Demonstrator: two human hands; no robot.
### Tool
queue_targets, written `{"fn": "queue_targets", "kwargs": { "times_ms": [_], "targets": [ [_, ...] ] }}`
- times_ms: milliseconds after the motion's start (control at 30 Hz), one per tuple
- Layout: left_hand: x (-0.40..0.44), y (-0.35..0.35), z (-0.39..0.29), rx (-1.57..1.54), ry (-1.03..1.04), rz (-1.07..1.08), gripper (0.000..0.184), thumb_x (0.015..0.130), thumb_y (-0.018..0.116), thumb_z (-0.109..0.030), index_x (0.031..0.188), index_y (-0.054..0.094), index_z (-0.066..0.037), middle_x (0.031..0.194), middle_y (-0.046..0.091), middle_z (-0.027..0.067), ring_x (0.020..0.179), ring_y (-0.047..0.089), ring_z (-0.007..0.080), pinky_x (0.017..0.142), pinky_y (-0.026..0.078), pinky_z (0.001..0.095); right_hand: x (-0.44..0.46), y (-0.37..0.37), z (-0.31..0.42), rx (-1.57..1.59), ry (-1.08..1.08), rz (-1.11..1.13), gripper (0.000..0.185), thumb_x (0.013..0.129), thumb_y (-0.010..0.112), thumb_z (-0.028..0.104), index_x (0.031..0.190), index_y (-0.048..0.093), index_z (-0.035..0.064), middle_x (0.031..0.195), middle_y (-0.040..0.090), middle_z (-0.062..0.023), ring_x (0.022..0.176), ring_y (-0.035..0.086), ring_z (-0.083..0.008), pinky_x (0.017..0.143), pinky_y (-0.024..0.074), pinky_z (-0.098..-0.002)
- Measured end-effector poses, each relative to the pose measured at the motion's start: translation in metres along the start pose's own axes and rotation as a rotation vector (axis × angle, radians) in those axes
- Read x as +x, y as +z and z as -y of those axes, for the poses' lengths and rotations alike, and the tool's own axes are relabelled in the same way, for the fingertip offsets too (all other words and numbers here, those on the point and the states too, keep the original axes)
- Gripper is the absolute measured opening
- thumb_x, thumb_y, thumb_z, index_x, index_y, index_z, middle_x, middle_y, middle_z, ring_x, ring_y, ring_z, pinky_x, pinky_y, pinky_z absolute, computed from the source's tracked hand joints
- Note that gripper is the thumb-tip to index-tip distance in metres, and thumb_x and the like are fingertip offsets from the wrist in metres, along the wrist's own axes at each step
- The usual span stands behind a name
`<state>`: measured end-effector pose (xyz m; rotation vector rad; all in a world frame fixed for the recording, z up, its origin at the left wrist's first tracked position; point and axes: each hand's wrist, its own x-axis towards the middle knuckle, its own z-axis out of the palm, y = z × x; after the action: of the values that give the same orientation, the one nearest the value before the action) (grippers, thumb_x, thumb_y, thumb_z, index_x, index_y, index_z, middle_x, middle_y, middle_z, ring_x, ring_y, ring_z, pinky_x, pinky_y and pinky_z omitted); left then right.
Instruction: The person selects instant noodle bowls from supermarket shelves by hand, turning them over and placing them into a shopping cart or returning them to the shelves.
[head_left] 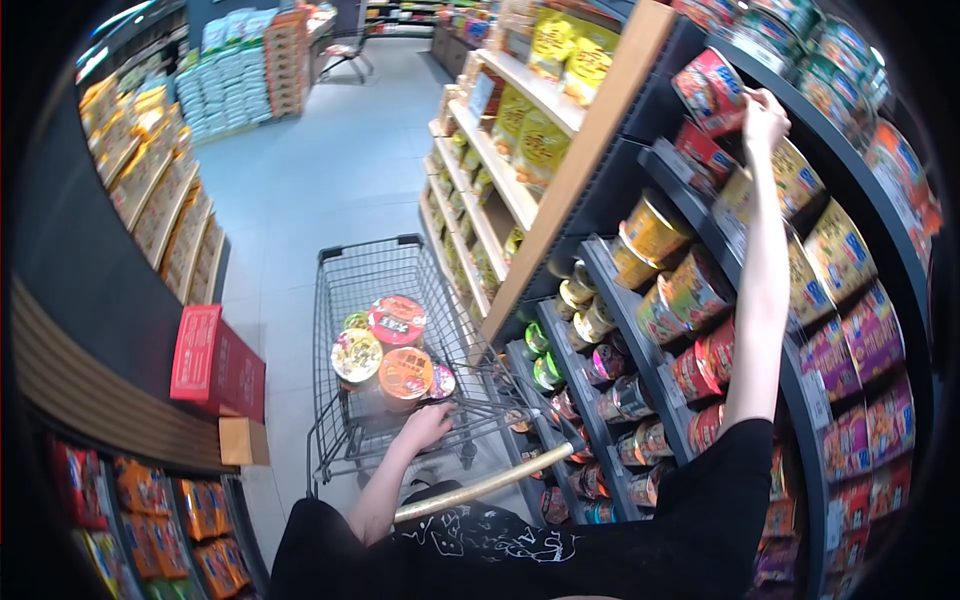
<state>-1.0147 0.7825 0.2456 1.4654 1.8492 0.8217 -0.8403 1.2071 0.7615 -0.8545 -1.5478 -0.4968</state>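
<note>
Inside the black wire cart [370, 243], round lidded tubs [405, 372] stand grouped just beyond the left hand [428, 425], which is loosely curled at the near end; whether it grasps anything I cannot tell. Well apart, up and to the right, the red printed cylindrical tub [706, 92] is at the dark metal shelf's [655, 160] upper end, its long axis slanting in view. The right hand [766, 120], much the nearer, pinches its right side, so the tub lies leftward of those fingers

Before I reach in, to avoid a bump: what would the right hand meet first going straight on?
The right hand would first meet the red noodle tub at its fingertips; contact looks likely.
</note>
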Motion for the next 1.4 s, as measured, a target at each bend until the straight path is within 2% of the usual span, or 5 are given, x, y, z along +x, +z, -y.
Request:
{"fn": "queue_targets", "kwargs": {
  "times_ms": [400,600,900,1000,1400],
  "targets": [
    [0.009,0.006,-0.01,-0.198,0.096,-0.104,0.035,0.076,0.051,-0.016,0.108,0.047,-0.002,0.089,0.058,0.0166,0.085,0.057,0.0252,0.075,0.044,0.0316,-0.196,-0.063,0.068,0.939,0.318,0.516,0.01,0.077,0.056,0.01,0.072,0.057,0.001,0.071,0.055,-0.0005,0.064,0.047,-0.0058,0.059,0.0379,-0.0196],
    [0.019,-0.027,-0.037,-1.515,0.123,-0.074,0.07,0.079,0.043,-0.051,0.131,0.013,-0.014,0.124,0.037,0.0107,0.105,0.045,0.0219,0.079,0.043,0.0377,-0.373,-0.075,0.123,1.125,0.723,0.903,0.001,0.071,0.059,0.0,0.071,0.059,-0.0014,0.061,0.057,-0.0011,0.054,0.048,-0.0031,0.05,0.0382,-0.0163],
    [0.027,-0.007,-0.002,-1.564,-0.165,-0.109,0.068,0.08,0.042,-0.049,0.129,0.018,-0.008,0.127,0.032,0.0105,0.113,0.038,0.0213,0.091,0.035,0.0364,-0.503,-0.065,0.14,1.472,0.926,0.887,0.026,0.079,0.056,0.016,0.098,0.055,-0.0025,0.094,0.058,-0.0101,0.088,0.054,-0.0142,0.079,0.0417,-0.0259],
    [0.032,-0.014,-0.011,-1.407,-0.016,-0.194,0.071,0.08,0.05,-0.034,0.132,0.009,-0.011,0.13,0.027,0.009,0.115,0.034,0.0189,0.092,0.033,0.0327,-0.543,-0.065,0.136,1.6,1.337,0.787,0.059,0.084,0.04,0.042,0.126,0.027,0.0021,0.122,0.038,-0.0115,0.111,0.038,-0.0189,0.093,0.0312,-0.0341],
    [0.027,-0.021,-0.014,-1.142,-0.147,-0.314,0.06,0.08,0.055,-0.024,0.123,0.018,-0.006,0.116,0.044,0.0129,0.103,0.045,0.0164,0.088,0.035,0.0302,-0.567,-0.052,0.136,1.429,1.66,1.002,0.052,0.082,0.036,0.052,0.103,0.047,0.0057,0.1,0.056,-0.0093,0.092,0.052,-0.0175,0.082,0.04,-0.0321]
  ]
}}
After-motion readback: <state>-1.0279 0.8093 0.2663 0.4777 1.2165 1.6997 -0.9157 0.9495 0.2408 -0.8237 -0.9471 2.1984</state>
